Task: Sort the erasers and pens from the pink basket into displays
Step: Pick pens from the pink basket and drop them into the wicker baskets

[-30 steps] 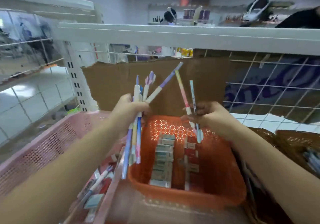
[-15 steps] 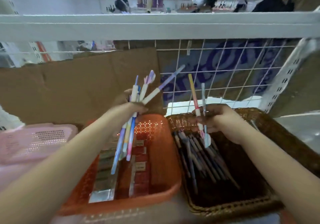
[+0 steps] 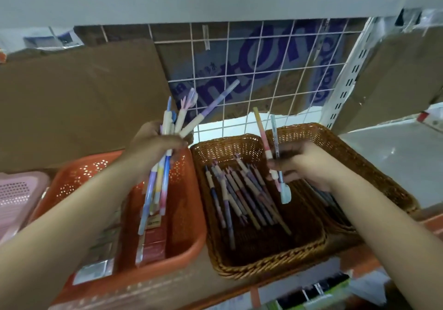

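Large purple lettering on a printed cardboard box [image 3: 244, 57], behind the wire grid [image 3: 262, 46] at upper centre of the frame; cut off, no whole word readable.

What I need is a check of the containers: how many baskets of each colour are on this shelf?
Pink basket: 1
Orange basket: 1
Brown wicker baskets: 2
Total: 4 baskets
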